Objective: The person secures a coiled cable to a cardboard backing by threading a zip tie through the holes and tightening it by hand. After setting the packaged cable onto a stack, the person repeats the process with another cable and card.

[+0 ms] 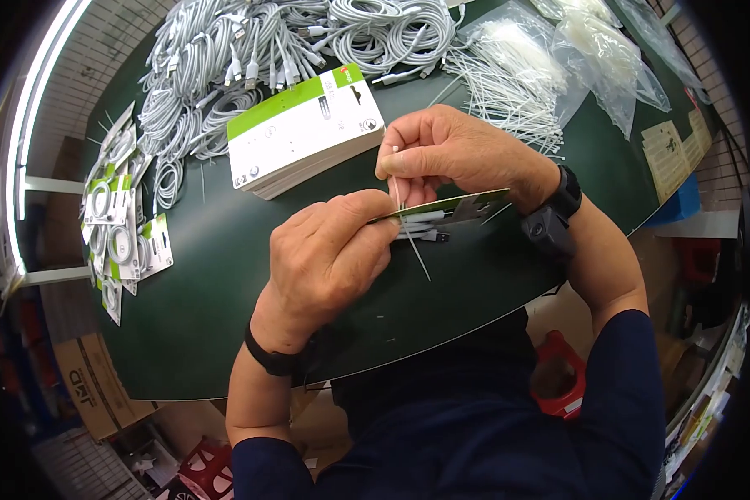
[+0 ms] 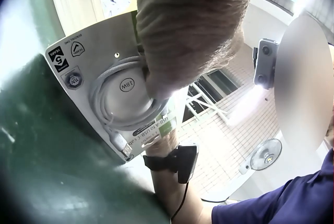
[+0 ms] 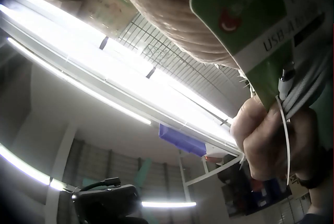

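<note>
My left hand grips the edge of a green-and-white cable card, held tilted above the table. A coiled grey-white USB cable lies against the card's face, its metal plug near a corner. Through the card by the left fingertips runs a thin white cable tie, its loose tail hanging down, also visible in the right wrist view beside the cable. On the card's other side my right hand pinches the upper part of the tie between thumb and fingers.
A stack of blank cards stands just beyond the hands. Heaped grey cables fill the back of the green table. Loose cable ties and plastic bags lie back right. Carded cables pile up at the left edge.
</note>
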`<state>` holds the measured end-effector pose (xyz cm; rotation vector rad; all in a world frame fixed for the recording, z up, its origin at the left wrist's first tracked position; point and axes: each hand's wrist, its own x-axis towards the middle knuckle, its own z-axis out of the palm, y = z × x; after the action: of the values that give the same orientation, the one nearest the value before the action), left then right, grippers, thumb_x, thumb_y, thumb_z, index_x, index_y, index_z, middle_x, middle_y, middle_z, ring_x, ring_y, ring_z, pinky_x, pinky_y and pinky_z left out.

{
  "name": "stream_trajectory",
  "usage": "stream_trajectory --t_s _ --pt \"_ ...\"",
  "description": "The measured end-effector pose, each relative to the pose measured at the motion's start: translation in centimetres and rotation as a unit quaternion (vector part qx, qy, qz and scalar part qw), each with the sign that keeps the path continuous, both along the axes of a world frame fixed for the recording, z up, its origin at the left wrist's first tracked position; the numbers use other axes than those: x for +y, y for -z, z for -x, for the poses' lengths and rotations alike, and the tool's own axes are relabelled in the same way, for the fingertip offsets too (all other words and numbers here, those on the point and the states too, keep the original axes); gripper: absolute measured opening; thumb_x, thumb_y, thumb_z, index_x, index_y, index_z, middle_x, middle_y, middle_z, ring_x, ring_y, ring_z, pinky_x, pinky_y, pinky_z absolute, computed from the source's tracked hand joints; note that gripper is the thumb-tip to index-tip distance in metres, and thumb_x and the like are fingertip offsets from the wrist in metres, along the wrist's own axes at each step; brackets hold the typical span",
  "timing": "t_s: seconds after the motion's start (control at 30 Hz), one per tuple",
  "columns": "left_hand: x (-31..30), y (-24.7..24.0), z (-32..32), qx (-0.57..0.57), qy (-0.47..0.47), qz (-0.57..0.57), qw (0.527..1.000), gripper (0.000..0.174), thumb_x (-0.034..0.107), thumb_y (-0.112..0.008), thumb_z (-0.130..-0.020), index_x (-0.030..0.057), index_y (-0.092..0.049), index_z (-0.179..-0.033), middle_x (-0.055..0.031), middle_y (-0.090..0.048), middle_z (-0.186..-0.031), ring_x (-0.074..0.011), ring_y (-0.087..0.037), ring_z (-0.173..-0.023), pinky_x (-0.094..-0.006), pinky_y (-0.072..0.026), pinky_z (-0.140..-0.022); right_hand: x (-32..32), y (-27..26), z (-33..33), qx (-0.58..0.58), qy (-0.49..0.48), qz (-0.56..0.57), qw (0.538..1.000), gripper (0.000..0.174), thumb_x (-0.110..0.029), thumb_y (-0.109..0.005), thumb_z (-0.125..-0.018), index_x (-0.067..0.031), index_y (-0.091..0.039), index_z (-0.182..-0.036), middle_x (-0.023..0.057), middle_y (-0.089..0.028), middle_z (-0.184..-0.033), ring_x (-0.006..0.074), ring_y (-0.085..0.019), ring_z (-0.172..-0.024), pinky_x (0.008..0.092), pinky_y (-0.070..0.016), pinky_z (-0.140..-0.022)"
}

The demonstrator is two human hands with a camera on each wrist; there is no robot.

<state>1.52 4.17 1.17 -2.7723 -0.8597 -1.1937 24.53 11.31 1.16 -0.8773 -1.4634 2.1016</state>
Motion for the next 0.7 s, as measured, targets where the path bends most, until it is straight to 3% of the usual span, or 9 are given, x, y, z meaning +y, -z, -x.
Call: stream_trajectory --t_s 0.13,0.23,0.4,0.53,0.7 --pt "-0.03 0.09 -0.07 -0.005 0.012 0.001 1.0 0.019 -0.002 -0.078 -0.072 0.004 -0.069 -0.088 -0.0057 -0.074 -0.1 -0.0202 -0.071 -0.074 -0.0319 -0.0555 -0.061 0.28 0.32 -0.44 -0.026 -0.091 -0.07 0.993 0.016 -0.015 -0.075 -0.099 -0.0003 -0.074 -0.104 -0.0005 -0.074 -0.088 0.0038 -0.066 -0.077 0.0189 -0.0526 -0.069" --pt "-0.31 -0.44 -0.09 -0.001 0.018 0.038 0.999 0.024 -0.009 -0.079 -0.07 0.0011 -0.068 -0.089 -0.0105 -0.075 -0.097 -0.0263 -0.075 -0.078 -0.0343 -0.0615 -0.067 0.3 0.4 -0.47 -0.023 -0.09 -0.069 0.993 0.017 -0.015 -0.076 -0.098 0.0003 -0.074 -0.106 -0.0006 -0.074 -0.089 0.0034 -0.066 -0.078 0.0186 -0.0524 -0.07" --pt "-0.4 0.05 0.02 -0.013 0.011 0.039 0.999 0.024 -0.009 -0.079 -0.071 0.0018 -0.068 -0.089 -0.0113 -0.075 -0.097 -0.0265 -0.075 -0.078 -0.0347 -0.0614 -0.067 0.22 0.54 -0.08 -0.009 -0.09 -0.064 0.994 0.018 -0.014 -0.077 -0.098 0.001 -0.073 -0.107 -0.0001 -0.075 -0.091 0.0037 -0.067 -0.08 0.0194 -0.0528 -0.07" --pt "-0.62 -0.27 -0.06 -0.036 0.015 0.085 0.996 0.023 -0.009 -0.079 -0.072 0.0024 -0.068 -0.089 -0.0113 -0.075 -0.096 -0.0267 -0.075 -0.078 -0.0342 -0.0612 -0.067 -0.07 0.56 0.27 0.004 -0.095 -0.067 0.993 0.02 -0.014 -0.076 -0.098 0.0014 -0.072 -0.11 0.0006 -0.075 -0.093 0.004 -0.068 -0.081 0.0199 -0.0534 -0.071" --pt "-0.83 -0.32 0.35 -0.103 0.003 0.211 0.972 0.022 -0.01 -0.075 -0.072 0.0016 -0.069 -0.09 -0.0111 -0.074 -0.094 -0.0251 -0.075 -0.083 -0.033 -0.0607 -0.073 0.06 -0.24 0.14 -0.059 -0.117 -0.059 0.99 0.018 -0.013 -0.074 -0.1 0.0009 -0.071 -0.112 0.0024 -0.076 -0.095 0.005 -0.069 -0.082 0.0201 -0.0546 -0.072"
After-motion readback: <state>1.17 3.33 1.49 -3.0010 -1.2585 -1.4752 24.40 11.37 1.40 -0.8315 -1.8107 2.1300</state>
